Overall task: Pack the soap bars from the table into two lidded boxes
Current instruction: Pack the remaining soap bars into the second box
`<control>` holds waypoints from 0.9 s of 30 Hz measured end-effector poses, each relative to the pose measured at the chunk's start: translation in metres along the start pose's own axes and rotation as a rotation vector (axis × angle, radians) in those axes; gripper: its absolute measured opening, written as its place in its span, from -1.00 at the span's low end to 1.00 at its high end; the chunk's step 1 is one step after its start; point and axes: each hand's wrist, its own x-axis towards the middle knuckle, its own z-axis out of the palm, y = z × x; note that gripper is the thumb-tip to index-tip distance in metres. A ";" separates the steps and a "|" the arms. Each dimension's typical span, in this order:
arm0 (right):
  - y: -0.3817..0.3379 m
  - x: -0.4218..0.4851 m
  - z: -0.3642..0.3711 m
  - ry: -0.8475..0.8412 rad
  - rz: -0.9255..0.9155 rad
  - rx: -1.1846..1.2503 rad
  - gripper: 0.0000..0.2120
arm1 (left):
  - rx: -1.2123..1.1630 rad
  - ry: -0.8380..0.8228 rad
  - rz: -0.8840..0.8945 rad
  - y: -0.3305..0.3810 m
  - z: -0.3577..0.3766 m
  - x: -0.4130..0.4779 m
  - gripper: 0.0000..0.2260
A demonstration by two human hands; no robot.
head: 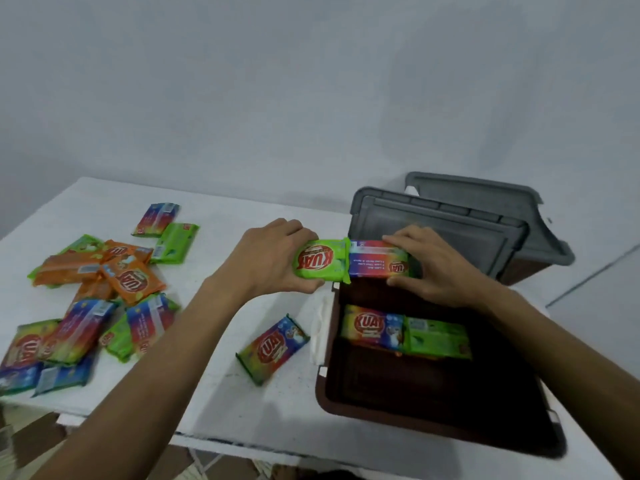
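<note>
**Two hands, each gripping one soap bar, above the far end of an open box**

Nearest the viewer, below both sets of fingers, is the white table (pixel 214 393). The brown box (pixel 325 393) stands open on its right part. One loose bar (pixel 273 348), multicoloured, lies alone on the table below the left fingers, just left of the box. Two packed bars lie side by side inside the box beneath the right fingers: a multicoloured packed bar (pixel 372 327) and, touching it on the right, a green packed bar (pixel 438 337). A heap of bars (pixel 86 306) in orange, green and multicolour lies well to the left of the left fingers.

The left hand (pixel 273 258) has its fingers and thumb curled round the green bar (pixel 317 260), held over the box's far left corner. The right hand (pixel 433 268) pinches the rainbow bar (pixel 377 259), fingers on its far edge and thumb on its near edge. The two held bars meet end to end between the hands.

Just beyond the fingertips the box's grey lid (pixel 436 230) stands raised. Behind it is a second box (pixel 519 271) with a second lid (pixel 485 199), also grey, against a pale wall (pixel 311 98).
</note>
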 end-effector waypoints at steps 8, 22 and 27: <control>0.028 -0.084 -0.008 -0.020 0.093 -0.018 -0.32 | -0.037 -0.095 0.108 0.078 0.005 0.014 -0.33; 0.044 -0.131 0.022 -0.199 0.179 -0.156 -0.45 | 0.114 -0.334 0.177 0.128 0.049 0.025 -0.33; 0.034 -0.129 0.034 -0.299 0.233 -0.254 -0.42 | 0.150 -0.378 0.132 0.135 0.063 0.020 -0.36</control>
